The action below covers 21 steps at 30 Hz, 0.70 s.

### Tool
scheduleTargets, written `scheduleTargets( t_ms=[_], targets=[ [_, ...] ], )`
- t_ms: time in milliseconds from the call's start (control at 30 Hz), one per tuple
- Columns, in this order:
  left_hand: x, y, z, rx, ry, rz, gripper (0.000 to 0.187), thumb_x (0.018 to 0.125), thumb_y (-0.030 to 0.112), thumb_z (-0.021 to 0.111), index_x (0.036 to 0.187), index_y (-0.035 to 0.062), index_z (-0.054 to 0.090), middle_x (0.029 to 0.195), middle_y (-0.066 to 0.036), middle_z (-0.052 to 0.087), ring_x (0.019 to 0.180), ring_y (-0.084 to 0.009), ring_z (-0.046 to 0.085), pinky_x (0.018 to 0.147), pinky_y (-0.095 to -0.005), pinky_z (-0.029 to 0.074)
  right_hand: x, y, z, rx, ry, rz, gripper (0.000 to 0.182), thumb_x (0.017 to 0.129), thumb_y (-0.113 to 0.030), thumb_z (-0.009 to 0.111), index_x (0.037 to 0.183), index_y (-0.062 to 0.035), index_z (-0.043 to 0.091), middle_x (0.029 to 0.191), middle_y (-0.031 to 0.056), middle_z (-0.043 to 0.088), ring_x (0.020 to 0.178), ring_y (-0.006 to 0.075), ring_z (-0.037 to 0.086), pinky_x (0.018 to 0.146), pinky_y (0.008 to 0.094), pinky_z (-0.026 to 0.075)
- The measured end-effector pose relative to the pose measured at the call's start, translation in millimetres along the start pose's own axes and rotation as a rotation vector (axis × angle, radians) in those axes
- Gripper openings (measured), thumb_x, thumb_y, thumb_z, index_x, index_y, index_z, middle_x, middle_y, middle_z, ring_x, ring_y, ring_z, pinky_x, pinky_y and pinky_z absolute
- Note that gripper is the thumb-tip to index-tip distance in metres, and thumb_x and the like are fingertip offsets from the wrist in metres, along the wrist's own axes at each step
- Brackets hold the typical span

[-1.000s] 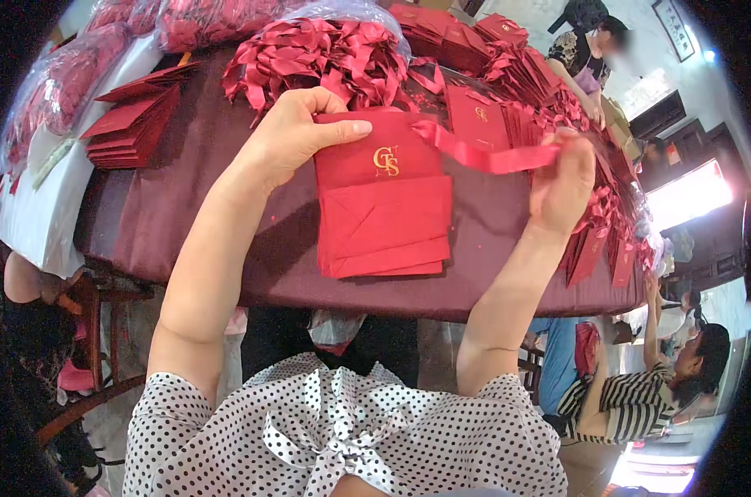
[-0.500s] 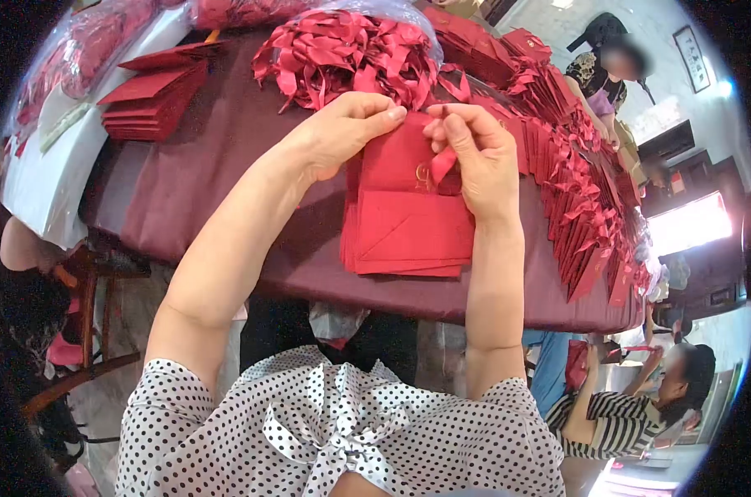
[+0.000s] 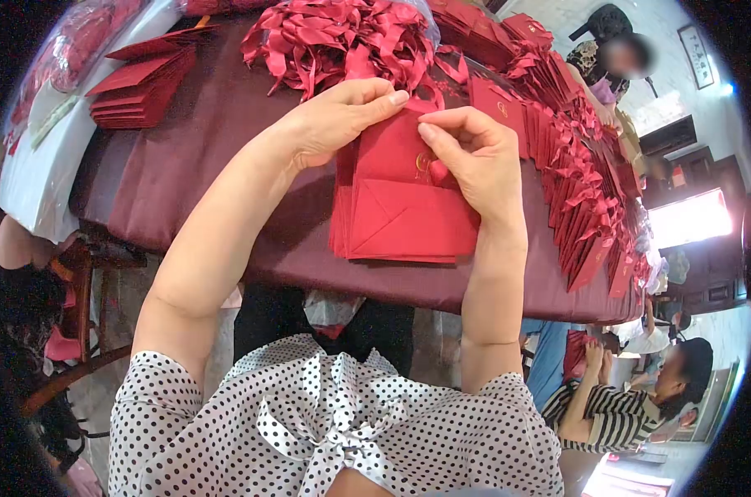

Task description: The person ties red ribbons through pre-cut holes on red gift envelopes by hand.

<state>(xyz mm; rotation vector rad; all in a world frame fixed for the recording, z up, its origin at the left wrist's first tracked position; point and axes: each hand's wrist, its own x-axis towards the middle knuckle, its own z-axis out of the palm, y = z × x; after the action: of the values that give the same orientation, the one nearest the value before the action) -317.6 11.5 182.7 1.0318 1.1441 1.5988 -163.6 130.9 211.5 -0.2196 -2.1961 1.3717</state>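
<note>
A stack of red paper bags [image 3: 408, 219] with gold print lies near the table's front edge. At its upper left edge is my left hand [image 3: 342, 120], thumb and fingers pinched together on the top bag's edge. My right hand [image 3: 475, 153] is at the upper right of the same bag, thumb and forefinger pressed together; a bit of red ribbon [image 3: 440, 171] shows under its palm. What its fingertips hold is too small to make out. Just beyond both hands lies a heap of red ribbons [image 3: 342, 41].
More red bags [image 3: 143, 87] stand at the left by a white box [image 3: 48, 178]. Long rows of red bags with ribbons [image 3: 578, 190] line the right side of the dark red tablecloth [image 3: 193, 174]. Two people [image 3: 615, 58] [image 3: 624, 402] are at the right.
My right thumb and forefinger have moved left and closed together, and the ribbon near them has shifted. The bag stack lies slightly higher and further left in view. The striped-shirt person's hands have come together.
</note>
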Motion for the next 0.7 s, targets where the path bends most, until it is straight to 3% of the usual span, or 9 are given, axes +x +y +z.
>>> scheduleTargets(
  t_ms=[233, 300, 367, 400, 500, 533, 600, 633, 700],
  targets=[
    [2.5, -5.7, -1.7, 0.064, 0.017, 0.042, 0.020, 0.094, 0.027, 0.053, 0.094, 0.0073, 0.056, 0.088, 0.007, 0.053, 0.085, -0.0035, 0.046, 0.077, -0.0206, 0.039, 0.0, 1.1, 4.3, -0.151, 0.021, 0.002, 0.011, 0.079, -0.007, 0.067, 0.088, -0.0010, 0.067, 0.068, 0.0006, 0.063, 0.059, 0.0049, 0.056, 0.052, 0.0202, 0.044],
    [3.7, -5.0, -1.8, 0.403, 0.065, 0.228, 0.018, 0.093, 0.023, 0.053, 0.090, 0.0048, 0.054, 0.089, 0.004, 0.053, 0.086, -0.0072, 0.046, 0.079, -0.0227, 0.039, -2.1, -4.1, 8.7, -0.165, 0.012, 0.015, 0.008, 0.078, -0.008, 0.065, 0.084, -0.0012, 0.065, 0.070, 0.0055, 0.063, 0.059, 0.0113, 0.060, 0.053, 0.0261, 0.047],
    [6.7, -9.4, -4.2, 0.835, 0.098, 0.539, 0.017, 0.092, 0.019, 0.054, 0.089, 0.0017, 0.053, 0.090, 0.000, 0.052, 0.088, -0.0112, 0.046, 0.082, -0.0254, 0.038, -5.0, -13.4, 16.0, -0.623, 0.046, -0.324, 0.007, 0.079, -0.009, 0.063, 0.080, -0.0017, 0.061, 0.072, 0.0111, 0.061, 0.062, 0.0235, 0.061, 0.057, 0.0339, 0.049],
    [3.9, -4.2, 0.2, 0.862, 0.087, 0.515, 0.016, 0.091, 0.017, 0.054, 0.090, 0.0012, 0.053, 0.090, -0.003, 0.052, 0.091, -0.0133, 0.046, 0.083, -0.0272, 0.038, -8.1, -14.0, 24.5, -0.732, 0.088, -0.396, 0.009, 0.080, -0.010, 0.061, 0.082, -0.0022, 0.057, 0.072, 0.0151, 0.057, 0.067, 0.0329, 0.059, 0.061, 0.0395, 0.048],
    [-3.8, 9.3, 3.5, 0.615, 0.103, 0.409, 0.016, 0.092, 0.017, 0.053, 0.091, 0.0013, 0.054, 0.089, -0.003, 0.052, 0.091, -0.0130, 0.047, 0.083, -0.0271, 0.037, -6.2, -20.8, 30.2, -0.704, 0.144, -0.444, 0.012, 0.081, -0.009, 0.062, 0.088, -0.0026, 0.055, 0.072, 0.0150, 0.058, 0.066, 0.0325, 0.060, 0.059, 0.0382, 0.048],
    [-4.1, 14.3, -1.3, 0.653, 0.060, 0.385, 0.018, 0.093, 0.019, 0.052, 0.091, 0.0010, 0.055, 0.089, -0.003, 0.053, 0.092, -0.0130, 0.048, 0.084, -0.0271, 0.038, -5.6, -27.8, 29.6, -0.431, 0.166, -0.208, 0.016, 0.080, -0.010, 0.064, 0.091, -0.0029, 0.055, 0.073, 0.0146, 0.060, 0.066, 0.0319, 0.060, 0.058, 0.0373, 0.048],
    [-6.3, 11.5, 0.7, 0.598, 0.015, 0.427, 0.019, 0.093, 0.019, 0.052, 0.093, 0.0006, 0.055, 0.089, -0.003, 0.054, 0.092, -0.0125, 0.049, 0.083, -0.0274, 0.039, -2.7, -23.6, 19.9, -0.246, 0.001, -0.072, 0.018, 0.078, -0.011, 0.067, 0.091, -0.0031, 0.056, 0.073, 0.0145, 0.061, 0.065, 0.0310, 0.061, 0.056, 0.0365, 0.048],
    [-5.9, 9.4, 0.0, 0.686, -0.007, 0.493, 0.019, 0.093, 0.019, 0.052, 0.093, 0.0004, 0.057, 0.088, -0.002, 0.055, 0.090, -0.0123, 0.050, 0.081, -0.0276, 0.040, -4.9, -27.0, 17.3, -0.397, -0.045, -0.116, 0.020, 0.077, -0.012, 0.068, 0.092, -0.0030, 0.057, 0.073, 0.0137, 0.060, 0.064, 0.0304, 0.060, 0.057, 0.0364, 0.048],
    [-5.5, 15.4, -3.7, 0.643, -0.091, 0.333, 0.021, 0.094, 0.019, 0.050, 0.091, 0.0007, 0.059, 0.081, -0.002, 0.057, 0.081, -0.0109, 0.052, 0.078, -0.0258, 0.042, -8.8, -29.1, 18.2, -0.523, -0.011, -0.215, 0.018, 0.076, -0.014, 0.070, 0.086, -0.0033, 0.060, 0.075, 0.0134, 0.061, 0.068, 0.0299, 0.061, 0.059, 0.0358, 0.048]
  ],
)
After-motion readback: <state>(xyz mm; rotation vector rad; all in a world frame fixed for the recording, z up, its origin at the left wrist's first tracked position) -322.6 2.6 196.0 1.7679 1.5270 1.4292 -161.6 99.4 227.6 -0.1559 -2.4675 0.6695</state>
